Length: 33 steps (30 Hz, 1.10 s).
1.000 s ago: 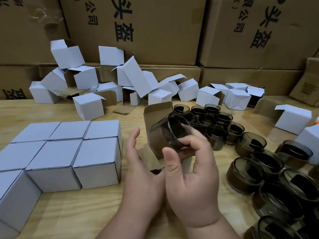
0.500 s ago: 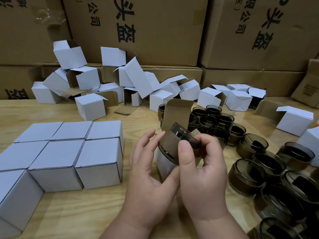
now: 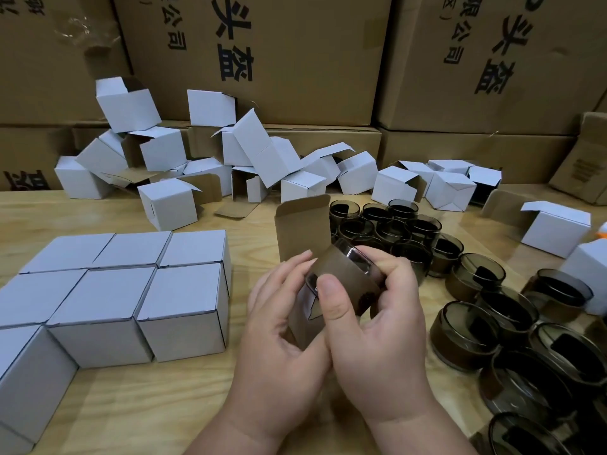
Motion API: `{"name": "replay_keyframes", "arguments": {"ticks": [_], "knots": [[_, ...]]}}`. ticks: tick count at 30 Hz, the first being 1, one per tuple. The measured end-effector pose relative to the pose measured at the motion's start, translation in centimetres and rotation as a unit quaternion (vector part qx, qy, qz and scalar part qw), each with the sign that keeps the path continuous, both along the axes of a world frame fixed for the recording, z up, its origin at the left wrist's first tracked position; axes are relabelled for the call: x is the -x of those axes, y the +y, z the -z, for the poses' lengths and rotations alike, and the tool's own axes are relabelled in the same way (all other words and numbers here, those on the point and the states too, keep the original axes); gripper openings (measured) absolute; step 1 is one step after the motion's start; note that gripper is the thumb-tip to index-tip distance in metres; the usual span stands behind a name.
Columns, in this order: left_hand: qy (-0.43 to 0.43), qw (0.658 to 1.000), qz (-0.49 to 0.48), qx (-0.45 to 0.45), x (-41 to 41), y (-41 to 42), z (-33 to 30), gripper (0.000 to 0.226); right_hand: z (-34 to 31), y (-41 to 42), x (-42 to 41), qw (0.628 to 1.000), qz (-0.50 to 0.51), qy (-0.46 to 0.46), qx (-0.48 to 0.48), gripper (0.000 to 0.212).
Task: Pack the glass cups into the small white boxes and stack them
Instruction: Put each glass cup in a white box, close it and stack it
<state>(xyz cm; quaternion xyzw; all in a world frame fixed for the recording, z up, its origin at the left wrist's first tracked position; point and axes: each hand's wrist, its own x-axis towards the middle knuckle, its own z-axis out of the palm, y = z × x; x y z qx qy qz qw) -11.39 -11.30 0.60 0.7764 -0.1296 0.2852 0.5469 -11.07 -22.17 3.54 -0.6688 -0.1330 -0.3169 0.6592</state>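
Glass cup [image 3: 345, 277] sits tilted, mouth-down in the open small box [image 3: 303, 318], pinched by the right hand [image 3: 371, 326] from above; the left hand [image 3: 279, 320] cups that box, fingers curled round it.

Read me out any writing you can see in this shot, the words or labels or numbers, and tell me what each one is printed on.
"头盔": black print, sideways, on the middle brown carton behind the table.
"头盔": the same, on the right brown carton.
"限公司": smaller black print on both those cartons, partly cut off by the frame edge.
Black characters on the lower left carton: cut off, unreadable.
Small white boxes and glass cups: no readable text.
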Motion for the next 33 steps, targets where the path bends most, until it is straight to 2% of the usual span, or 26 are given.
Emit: {"name": "replay_keyframes", "arguments": {"ticks": [4, 7, 10, 15, 18, 21, 29, 33], "knots": [[-0.001, 1.000, 0.002, 0.004, 0.0, 0.1, 0.0, 0.059, 0.1, 0.1, -0.1, 1.000, -0.018, 0.016, -0.007, 0.039], [0.004, 1.000, 0.003, 0.006, 0.0, 0.1, 0.1, 0.064, 0.4, -0.2, -0.2, 0.999, -0.025, 0.023, 0.036, 0.040], [0.006, 1.000, 0.000, 0.006, 0.0, 0.0, 0.1, 0.067, 0.4, -0.3, -0.2, 0.997, 0.007, -0.011, 0.077, 0.035], [0.008, 1.000, -0.021, -0.003, -0.1, -0.3, 0.5, 0.069, 0.5, -0.6, -0.5, 0.988, 0.110, -0.082, 0.073, 0.028], [0.054, 0.998, -0.034, 0.019, -0.4, -0.3, 0.9, 0.081, 0.6, -0.9, -0.7, 0.989, 0.132, -0.052, 0.044, 0.037], [0.089, 0.995, -0.015, 0.048, -0.9, -0.1, 1.5, 0.080, 0.7, -0.9, -0.8, 0.987, 0.149, -0.029, 0.054, 0.045], [0.122, 0.992, 0.016, 0.035, -0.9, 0.0, 1.8, 0.073, 1.0, -0.9, -1.1, 0.985, 0.124, 0.009, 0.119, 0.041], [0.123, 0.991, 0.027, 0.046, -0.9, -0.2, 1.8, 0.073, 1.2, -0.7, -1.2, 0.979, 0.127, 0.041, 0.154, 0.025]]}}
